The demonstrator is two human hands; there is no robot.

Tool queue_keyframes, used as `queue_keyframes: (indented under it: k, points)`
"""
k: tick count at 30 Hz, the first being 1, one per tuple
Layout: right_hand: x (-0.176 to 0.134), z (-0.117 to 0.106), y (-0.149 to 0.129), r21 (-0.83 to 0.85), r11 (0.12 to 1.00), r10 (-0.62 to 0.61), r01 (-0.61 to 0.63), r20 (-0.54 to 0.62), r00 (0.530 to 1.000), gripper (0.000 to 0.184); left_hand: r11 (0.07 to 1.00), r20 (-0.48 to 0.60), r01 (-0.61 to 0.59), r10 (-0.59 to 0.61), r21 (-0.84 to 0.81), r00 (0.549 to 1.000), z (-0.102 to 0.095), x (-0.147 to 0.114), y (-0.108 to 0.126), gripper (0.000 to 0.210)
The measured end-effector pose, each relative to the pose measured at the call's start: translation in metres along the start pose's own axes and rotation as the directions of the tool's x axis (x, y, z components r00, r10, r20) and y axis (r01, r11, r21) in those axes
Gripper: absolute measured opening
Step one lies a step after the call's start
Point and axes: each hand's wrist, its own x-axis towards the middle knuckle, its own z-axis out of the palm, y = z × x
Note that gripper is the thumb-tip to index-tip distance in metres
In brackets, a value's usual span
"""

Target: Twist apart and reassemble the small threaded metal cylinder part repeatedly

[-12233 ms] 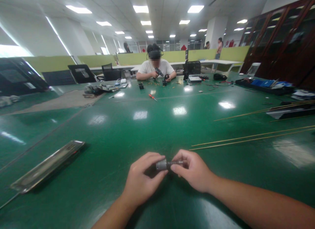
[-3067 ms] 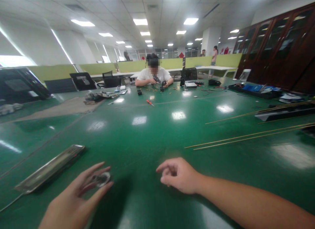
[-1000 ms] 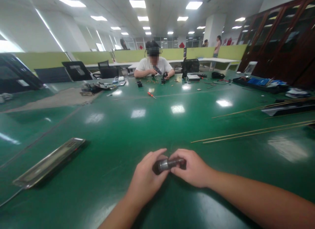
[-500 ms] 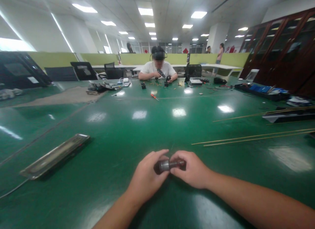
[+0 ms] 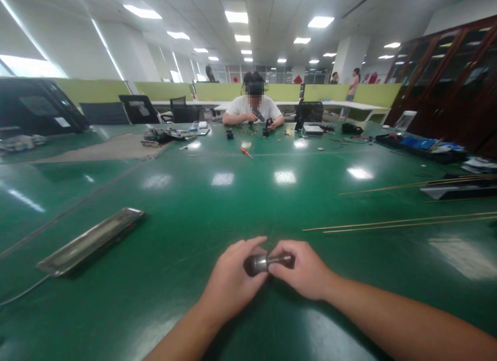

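Close to me above the green table, both hands hold one small metal piece [image 5: 261,263], a shiny cylinder with a thinner shaft pointing right; its exact kind is unclear. My left hand [image 5: 232,270] curls round the dark, thicker end, thumb below and fingers above. At the other end, my right hand [image 5: 305,270] pinches the shaft between thumb and fingers. The two hands nearly meet at the middle of the piece. My palms hide part of both ends.
A long shallow metal tray-like thing [image 5: 93,242] with a cable lies left. Thin brass-coloured rods [image 5: 388,224] reach in from the right. Farther off lies an orange screwdriver [image 5: 246,152]. Across the table, a person [image 5: 254,110] holds a dark tool among small parts.
The view has shifted slightly, so the background sits a little farther right. Both hands keep their grip on the metal piece, with hardly any visible movement.
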Motion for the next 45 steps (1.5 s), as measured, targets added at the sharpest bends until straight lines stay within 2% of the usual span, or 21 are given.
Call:
queue_keyframes:
  k: [2, 6, 8, 18, 26, 45]
  points:
    - [-0.0007, -0.0006, -0.0006, 0.005, 1.000, -0.010, 0.010, 0.003, 1.000, 0.004, 1.000, -0.007, 0.011, -0.011, 0.001, 1.000, -0.0012, 0.0001, 0.0024, 0.053]
    - [-0.0018, -0.0010, 0.0009, 0.033, 0.999, -0.007, 0.007, 0.006, 1.000, 0.004, 1.000, -0.011, 0.025, -0.025, 0.005, 1.000, -0.0036, 0.0004, 0.0059, 0.023]
    - [-0.0017, -0.0007, 0.0028, 0.045, 0.999, -0.002, 0.002, 0.010, 1.000, 0.004, 1.000, -0.026, 0.018, -0.018, -0.003, 0.999, -0.0037, 0.0004, 0.0061, 0.015]
    - [-0.0005, -0.0006, 0.0045, 0.085, 0.996, 0.006, -0.007, 0.014, 1.000, 0.006, 0.998, -0.100, -0.021, 0.015, -0.062, 0.995, -0.0014, 0.0004, 0.0037, 0.022]
    - [-0.0006, 0.0006, 0.0035, 0.116, 0.993, 0.018, -0.016, -0.015, 1.000, 0.007, 0.998, -0.104, -0.049, 0.044, -0.049, 0.994, -0.0014, 0.0019, 0.0055, 0.022]
    - [-0.0012, -0.0014, 0.0019, 0.087, 0.996, 0.008, -0.009, 0.011, 1.000, 0.009, 0.994, -0.091, -0.059, 0.051, -0.093, 0.995, -0.0049, -0.0021, 0.0081, 0.018]
